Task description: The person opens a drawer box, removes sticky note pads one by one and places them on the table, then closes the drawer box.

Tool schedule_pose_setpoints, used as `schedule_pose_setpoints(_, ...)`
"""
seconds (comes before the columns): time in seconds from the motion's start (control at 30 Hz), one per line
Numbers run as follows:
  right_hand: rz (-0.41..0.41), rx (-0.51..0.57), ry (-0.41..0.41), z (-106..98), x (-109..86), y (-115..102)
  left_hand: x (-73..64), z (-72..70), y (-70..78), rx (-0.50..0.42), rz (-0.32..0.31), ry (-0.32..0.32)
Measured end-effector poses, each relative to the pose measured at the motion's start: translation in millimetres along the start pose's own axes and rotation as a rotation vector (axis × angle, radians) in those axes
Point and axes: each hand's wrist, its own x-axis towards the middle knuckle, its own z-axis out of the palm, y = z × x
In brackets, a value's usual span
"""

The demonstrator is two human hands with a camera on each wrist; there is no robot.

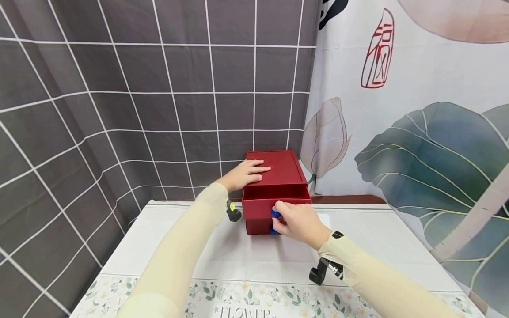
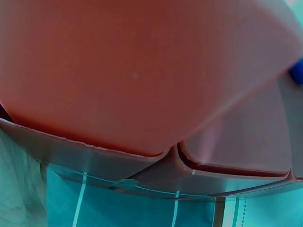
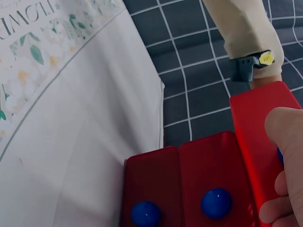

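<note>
A red drawer cabinet point(image 1: 280, 168) stands at the back of the table, its top drawer point(image 1: 256, 210) partly pulled out. On the cabinet's top, my left hand point(image 1: 247, 172) rests with its fingers extended near the left edge. My right hand point(image 1: 301, 223) pinches the blue knob point(image 1: 275, 213) of the pulled-out drawer. Two lower drawers, each with a round blue knob point(image 3: 216, 203), sit shut in the right wrist view. There, the fingers point(image 3: 283, 130) mostly cover the upper knob. Close red cabinet surfaces point(image 2: 232, 132) fill much of the left wrist view.
A white tablecloth point(image 1: 222, 256) with a floral border covers the table. A dark gridded curtain point(image 1: 187, 110) hangs behind and to the left, and a white leaf-printed curtain point(image 1: 397, 145) at the right. A small camera point(image 1: 318, 274) hangs from the right wrist.
</note>
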Motion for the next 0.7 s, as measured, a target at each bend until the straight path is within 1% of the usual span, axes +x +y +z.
schedule_pose_setpoints(0.2, 0.009, 0.001, -0.008, 1.7, 2.2, 3.5, 0.2, 0.8, -0.6, 0.005, 0.003, 0.004)
schedule_pose_setpoints(0.47, 0.037, -0.006, -0.051, 5.0, 4.2, 8.1, 0.4, 2.0, -2.5, 0.009, 0.007, 0.01)
schedule_pose_setpoints(0.7, 0.058, -0.002, -0.084, 8.3, 5.8, 12.4, -0.6, 0.4, 0.1, -0.006, -0.003, 0.0)
